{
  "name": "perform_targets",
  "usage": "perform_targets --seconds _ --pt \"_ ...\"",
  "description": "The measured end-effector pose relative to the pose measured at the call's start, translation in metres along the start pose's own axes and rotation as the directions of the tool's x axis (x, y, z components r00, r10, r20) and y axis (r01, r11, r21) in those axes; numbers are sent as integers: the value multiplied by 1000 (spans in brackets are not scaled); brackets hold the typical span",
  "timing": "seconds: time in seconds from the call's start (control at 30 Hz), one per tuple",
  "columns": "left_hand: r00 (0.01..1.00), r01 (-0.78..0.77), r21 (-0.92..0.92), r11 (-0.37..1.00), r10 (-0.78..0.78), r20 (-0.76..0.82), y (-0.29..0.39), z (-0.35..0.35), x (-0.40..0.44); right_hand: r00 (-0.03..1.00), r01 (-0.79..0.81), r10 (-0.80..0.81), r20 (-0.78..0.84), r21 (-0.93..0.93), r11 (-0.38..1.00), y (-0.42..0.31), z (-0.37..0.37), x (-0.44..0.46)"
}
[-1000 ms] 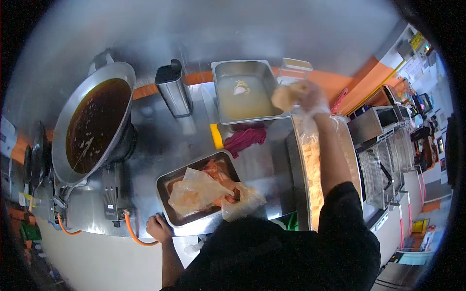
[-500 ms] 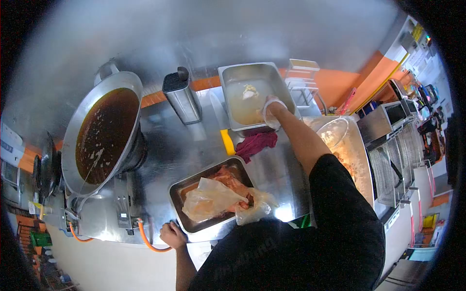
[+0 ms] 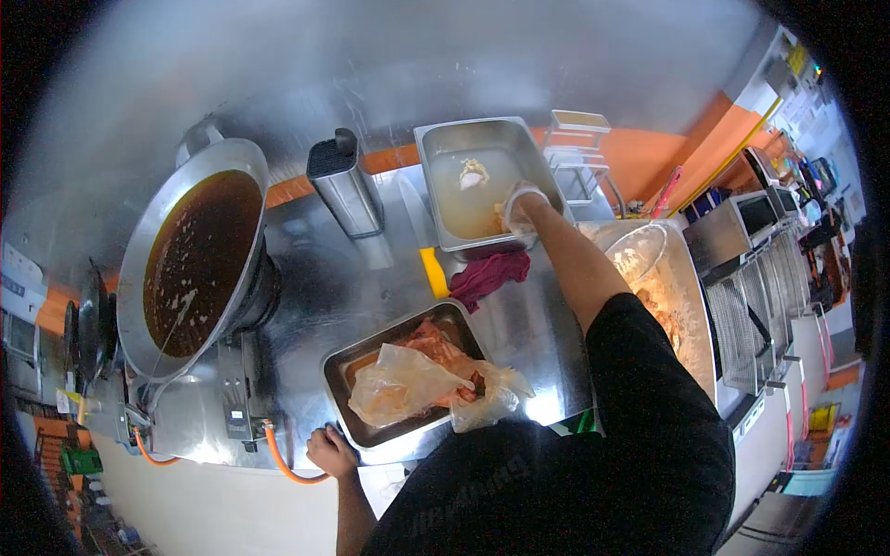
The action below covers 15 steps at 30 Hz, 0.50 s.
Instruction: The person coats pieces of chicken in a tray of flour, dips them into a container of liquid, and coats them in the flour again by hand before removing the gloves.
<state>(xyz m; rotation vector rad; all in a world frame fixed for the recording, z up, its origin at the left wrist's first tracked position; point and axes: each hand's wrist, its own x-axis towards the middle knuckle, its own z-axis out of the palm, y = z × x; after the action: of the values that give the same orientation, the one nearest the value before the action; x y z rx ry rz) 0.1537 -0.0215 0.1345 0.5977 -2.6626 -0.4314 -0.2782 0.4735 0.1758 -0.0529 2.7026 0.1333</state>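
Observation:
My right hand [image 3: 527,206], in a clear plastic glove, reaches into the right side of a deep steel pan [image 3: 427,176] of cloudy liquid. Its fingers point down and are mostly hidden; a yellowish patch shows beside them, and I cannot tell whether they hold it. A pale, crumbly lump [image 3: 473,173] lies in the same pan, farther left. My bare left hand [image 3: 331,451] rests curled into a loose fist at the counter's front edge. Beside it is a shallow tray [image 3: 340,408] of raw meat [image 3: 436,345], partly covered by a clear plastic bag [image 3: 399,385].
A large wok [image 3: 133,278] of dark oil stands on a burner at left. Behind are a knife block [image 3: 352,195] and a yellow-handled knife [image 3: 433,272], near a maroon cloth [image 3: 489,278]. A floury tub [image 3: 700,306] and wire fry baskets [image 3: 742,324] are at right.
My right hand has shifted slightly right within the pan, and a yellowish patch now shows beside its fingers. My left hand stays at the counter edge.

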Motion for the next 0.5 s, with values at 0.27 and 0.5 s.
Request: perform_targets --seconds 0.27,0.5 --pt "999 -1 2 1000 1 -38 -6 7 -3 982 90 -93 -164 -27 996 -4 0 -10" --pt "998 54 -2 999 -54 32 0 0 0 926 177 -128 -355 108 978 24 54 52"
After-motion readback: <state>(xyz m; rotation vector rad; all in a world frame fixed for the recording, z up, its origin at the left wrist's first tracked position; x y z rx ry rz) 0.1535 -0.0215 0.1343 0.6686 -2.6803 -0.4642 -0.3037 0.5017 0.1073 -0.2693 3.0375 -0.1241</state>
